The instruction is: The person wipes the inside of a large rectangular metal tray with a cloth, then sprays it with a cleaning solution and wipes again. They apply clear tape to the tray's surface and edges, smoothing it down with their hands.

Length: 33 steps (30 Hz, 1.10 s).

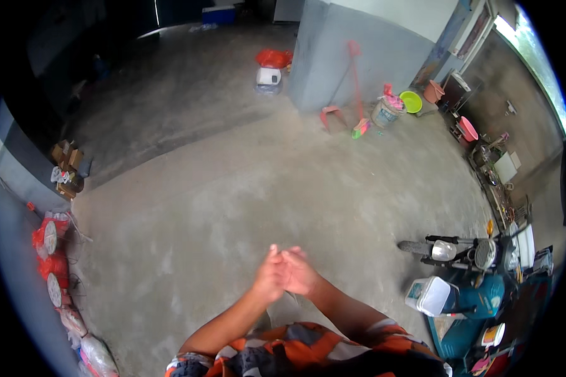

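Touching above grey floor (201,207): left hand (270,275), right hand (297,273), together; how far hands open, cannot tell.

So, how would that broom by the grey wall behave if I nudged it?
The broom would probably tip or slide, standing nearly upright on its colourful bristles. Its long, slender handle suggests it's light, and its straight line hints at stiffness.

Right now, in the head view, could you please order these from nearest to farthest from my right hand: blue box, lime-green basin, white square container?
From your right hand:
1. White square container: to the right, in front of the teal vehicle body.
2. Lime-green basin: ahead and to the right.
3. Blue box: ahead, somewhat left, far back.
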Available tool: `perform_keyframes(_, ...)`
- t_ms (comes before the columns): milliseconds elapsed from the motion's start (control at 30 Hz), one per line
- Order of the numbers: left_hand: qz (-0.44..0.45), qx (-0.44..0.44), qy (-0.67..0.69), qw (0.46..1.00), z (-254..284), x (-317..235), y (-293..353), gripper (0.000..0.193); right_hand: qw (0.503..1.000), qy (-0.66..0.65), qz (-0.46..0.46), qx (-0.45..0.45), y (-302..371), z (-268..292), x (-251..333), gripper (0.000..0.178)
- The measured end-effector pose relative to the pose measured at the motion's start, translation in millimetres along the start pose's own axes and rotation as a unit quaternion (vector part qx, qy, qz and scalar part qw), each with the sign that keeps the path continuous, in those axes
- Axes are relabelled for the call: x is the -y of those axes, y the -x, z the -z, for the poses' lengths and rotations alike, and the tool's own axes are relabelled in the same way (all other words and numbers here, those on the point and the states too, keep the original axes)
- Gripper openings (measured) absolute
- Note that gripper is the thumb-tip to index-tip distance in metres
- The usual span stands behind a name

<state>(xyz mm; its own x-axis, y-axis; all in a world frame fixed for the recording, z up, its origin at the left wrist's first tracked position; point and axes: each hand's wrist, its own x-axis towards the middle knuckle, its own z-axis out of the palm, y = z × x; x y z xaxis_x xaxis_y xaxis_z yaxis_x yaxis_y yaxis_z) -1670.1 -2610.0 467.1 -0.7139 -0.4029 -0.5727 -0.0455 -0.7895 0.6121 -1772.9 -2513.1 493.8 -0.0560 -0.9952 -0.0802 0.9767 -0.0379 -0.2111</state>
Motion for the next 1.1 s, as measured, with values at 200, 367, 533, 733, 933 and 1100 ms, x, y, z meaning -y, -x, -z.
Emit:
perform_keyframes(200, -0.408, 0.132, -0.379, 0.82, -90, -150, -126, 0.045, 0.977, 0.112, 0.085, -0.159, -132, 129, 112, 0.039)
perform_keyframes(367, -0.417, 0.029, -0.661, 0.623, -2, -220, -309, 0.038, 0.996, -0.016, -0.002, -0.086, -306, 71, 188, 0.045)
perform_keyframes(533, -0.263, -0.275, -0.455, 0.805, 133, -320, -432, 0.023, 0.974, 0.182, -0.071, 0.115, -448, 77, 372, 0.045)
perform_keyframes(733, -0.11, -0.318, -0.242, 0.91, 129, -368, -582, 0.029, 0.784, 0.465, -0.038, -0.409, -566, 171, 544, 0.029)
perform_keyframes(933, -0.189, -0.317, -0.251, 0.895, 94, -422, -716, 0.015, 0.705, 0.478, -0.044, -0.522, -724, 279, 686, 0.023)
perform_keyframes(1100, 0.092, -0.404, -0.201, 0.887, 81, -467, -804, 0.016, 0.456, 0.82, 0.026, -0.345, -865, 495, 834, 0.023)
